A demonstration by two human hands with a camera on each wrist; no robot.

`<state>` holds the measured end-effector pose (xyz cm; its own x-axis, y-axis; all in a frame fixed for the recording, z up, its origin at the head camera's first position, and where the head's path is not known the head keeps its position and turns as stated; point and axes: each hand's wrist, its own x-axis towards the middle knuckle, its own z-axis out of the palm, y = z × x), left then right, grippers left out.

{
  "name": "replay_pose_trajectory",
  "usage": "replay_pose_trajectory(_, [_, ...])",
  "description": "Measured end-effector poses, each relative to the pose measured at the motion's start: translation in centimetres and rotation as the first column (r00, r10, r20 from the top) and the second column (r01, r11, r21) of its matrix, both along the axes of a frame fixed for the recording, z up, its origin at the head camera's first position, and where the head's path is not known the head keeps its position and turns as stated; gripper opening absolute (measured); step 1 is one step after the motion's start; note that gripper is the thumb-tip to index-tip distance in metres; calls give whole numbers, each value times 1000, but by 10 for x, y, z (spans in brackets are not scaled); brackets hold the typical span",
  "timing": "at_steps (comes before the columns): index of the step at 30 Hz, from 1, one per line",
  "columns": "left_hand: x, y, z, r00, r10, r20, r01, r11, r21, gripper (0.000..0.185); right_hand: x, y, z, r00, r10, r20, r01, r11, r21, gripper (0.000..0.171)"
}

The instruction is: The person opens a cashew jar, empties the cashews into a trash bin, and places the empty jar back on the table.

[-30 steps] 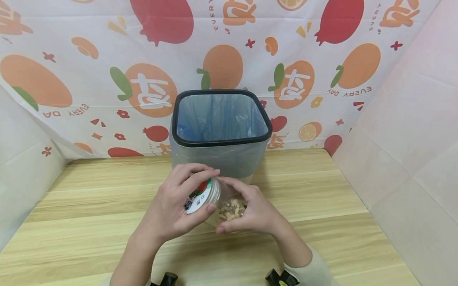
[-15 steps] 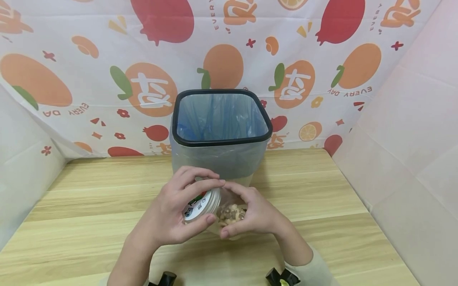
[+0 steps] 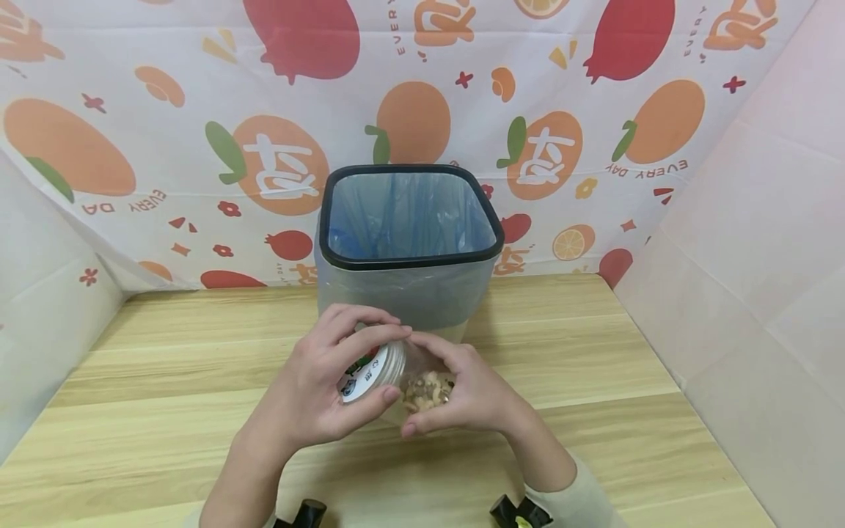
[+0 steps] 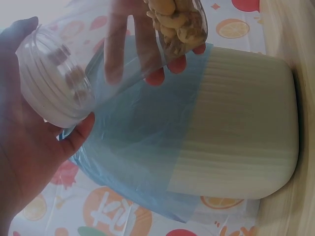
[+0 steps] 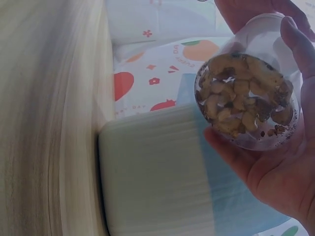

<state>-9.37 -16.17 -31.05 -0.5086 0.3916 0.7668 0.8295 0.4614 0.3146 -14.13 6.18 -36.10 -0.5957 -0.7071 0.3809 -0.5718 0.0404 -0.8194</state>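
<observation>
A clear plastic jar point(image 3: 422, 385) of mixed nuts lies on its side between both hands, just above the wooden table point(image 3: 165, 411). My left hand point(image 3: 330, 381) curls round its white ribbed lid point(image 3: 370, 370), which carries a printed label. My right hand point(image 3: 462, 392) cups the jar's body and base. In the left wrist view the lid point(image 4: 54, 78) sits against my palm and the nuts point(image 4: 177, 24) fill the far end. The right wrist view looks at the jar's base point(image 5: 246, 101) with nuts pressed against it.
A pale bin point(image 3: 405, 293) with a black rim and a blue liner stands on the table right behind the hands. A fruit-printed cloth point(image 3: 165, 147) hangs across the back. White panels close off the left and right sides.
My left hand has shifted its fingers a little round the lid, and the label has turned slightly. The jar and my right hand stay in much the same place.
</observation>
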Motion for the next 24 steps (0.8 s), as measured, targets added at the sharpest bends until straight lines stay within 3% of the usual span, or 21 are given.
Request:
replay_pose_trajectory(11, [-1, -1, -2, 998, 57, 13, -57, 998, -15, 42, 1, -2, -1, 997, -72, -16, 73, 997, 25, 93])
replay_pose_trajectory(17, [0, -2, -2, 998, 61, 23, -60, 998, -23, 44, 1, -1, -1, 997, -67, -22, 68, 997, 27, 92])
replay_pose_trajectory(20, [0, -2, -1, 999, 38, 15, -37, 999, -24, 47, 0, 0, -1, 999, -39, -11, 39, 999, 12, 91])
replay_pose_trajectory(24, [2, 1, 3, 999, -39, -24, 39, 999, -13, 50, -1, 3, -2, 999, 43, 31, -42, 999, -18, 92])
